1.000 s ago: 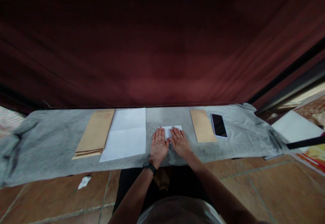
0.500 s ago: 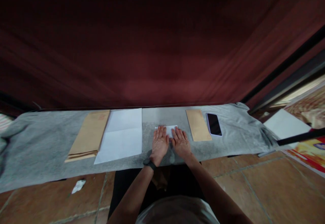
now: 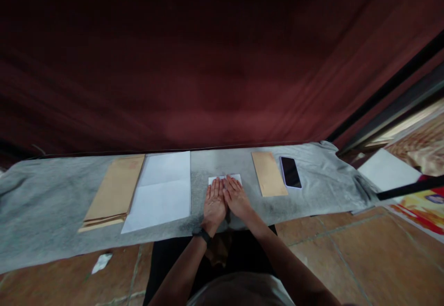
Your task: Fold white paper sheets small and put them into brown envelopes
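Note:
A small folded white paper (image 3: pixel 237 177) lies flat on the grey cloth (image 3: pixel 225 160) in front of me, mostly covered by my hands. My left hand (image 3: pixel 214 202) rests flat on its left part, fingers stretched forward, a dark watch on the wrist. Close beside it, my right hand (image 3: pixel 237 198) presses flat on the paper, its fingers touching or nearly touching the left ones. To the left lie white paper sheets (image 3: pixel 161 192) with a crease across them. A single brown envelope (image 3: pixel 268 173) is to the right of my hands.
A stack of brown envelopes (image 3: pixel 113 188) sits left of the white sheets. The phone (image 3: pixel 290 172) lies right of the single envelope. A dark red panel (image 3: pixel 208 88) rises behind the cloth. A crumpled white scrap (image 3: pixel 101 263) is on the tiled floor (image 3: pixel 333 250).
My right hand has slid left across the paper, up against my left hand. The view has shifted slightly; the envelopes, sheets and phone keep their places.

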`<control>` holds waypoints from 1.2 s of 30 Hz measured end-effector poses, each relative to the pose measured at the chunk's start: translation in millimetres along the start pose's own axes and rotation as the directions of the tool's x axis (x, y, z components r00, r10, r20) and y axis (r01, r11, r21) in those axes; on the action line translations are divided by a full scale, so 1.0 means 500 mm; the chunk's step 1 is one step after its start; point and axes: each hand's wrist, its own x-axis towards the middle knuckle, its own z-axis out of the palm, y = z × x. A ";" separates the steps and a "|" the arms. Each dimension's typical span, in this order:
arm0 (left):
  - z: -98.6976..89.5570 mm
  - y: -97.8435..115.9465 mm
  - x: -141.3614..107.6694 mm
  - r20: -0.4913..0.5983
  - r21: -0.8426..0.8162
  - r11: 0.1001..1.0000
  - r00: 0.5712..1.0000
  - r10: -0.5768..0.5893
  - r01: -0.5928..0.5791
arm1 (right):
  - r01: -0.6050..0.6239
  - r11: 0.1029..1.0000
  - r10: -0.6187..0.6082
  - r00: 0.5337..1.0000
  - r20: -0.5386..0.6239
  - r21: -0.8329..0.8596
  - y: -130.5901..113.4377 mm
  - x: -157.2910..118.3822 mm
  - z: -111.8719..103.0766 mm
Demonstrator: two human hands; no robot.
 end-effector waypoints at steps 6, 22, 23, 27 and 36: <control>-0.005 -0.004 -0.012 -0.014 -0.002 1.000 1.000 -0.025 0.024 | 0.061 0.997 -0.058 0.997 0.059 -0.037 0.017 -0.011 -0.004; -0.023 -0.003 0.030 0.034 0.016 1.000 0.999 -0.001 0.000 | 0.063 0.986 -0.064 0.998 -0.002 -0.153 0.020 -0.017 0.012; -0.021 -0.007 0.026 0.036 0.028 1.000 0.999 -0.008 0.006 | 0.057 0.986 -0.058 0.998 -0.004 -0.156 0.023 -0.017 0.011; -0.018 -0.015 0.016 0.041 0.065 0.998 0.999 -0.027 0.024 | -0.001 0.986 0.000 1.000 -0.005 -0.165 0.046 -0.015 0.000; -0.020 -0.006 0.019 0.052 0.098 0.994 0.997 -0.054 0.048 | -0.065 0.981 0.064 0.998 -0.013 -0.184 0.038 -0.016 -0.009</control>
